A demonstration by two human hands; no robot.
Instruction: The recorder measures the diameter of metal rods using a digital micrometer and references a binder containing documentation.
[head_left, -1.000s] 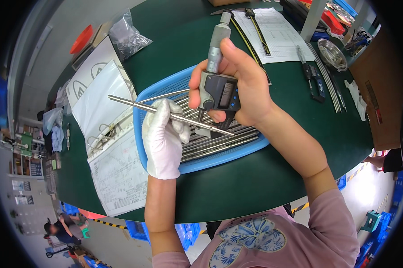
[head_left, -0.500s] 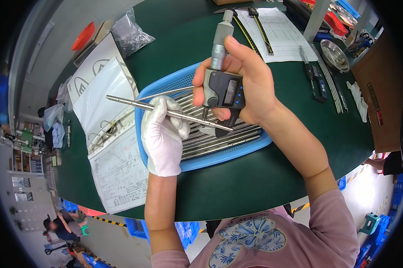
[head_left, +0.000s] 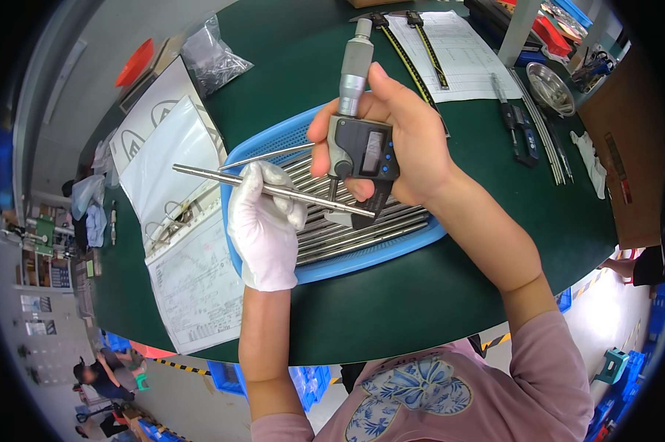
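My left hand (head_left: 265, 228), in a white glove, is closed round a slim metal rod (head_left: 222, 177) that slants down to the right. In my bare right hand (head_left: 419, 144) is a digital micrometer (head_left: 362, 147) with a grey barrel pointing up and a small display. The rod's right end lies at the micrometer's jaws; whether both jaws touch it I cannot tell. Beneath both hands stands a light blue plastic basket (head_left: 325, 274) holding several similar metal rods (head_left: 347, 239).
An open ring binder (head_left: 167, 214) with drawings lies left of the basket. Behind are a bag of metal parts (head_left: 211, 55), calipers (head_left: 428, 51) on paper sheets (head_left: 461, 62). At right lie another micrometer (head_left: 520, 132), thin rods (head_left: 542, 125), a metal bowl (head_left: 550, 88) and a white glove (head_left: 589, 163).
The micrometer and my right hand have shifted slightly left, and the barrel leans a little more left. The rod stays in my left hand, its right end moved slightly left.
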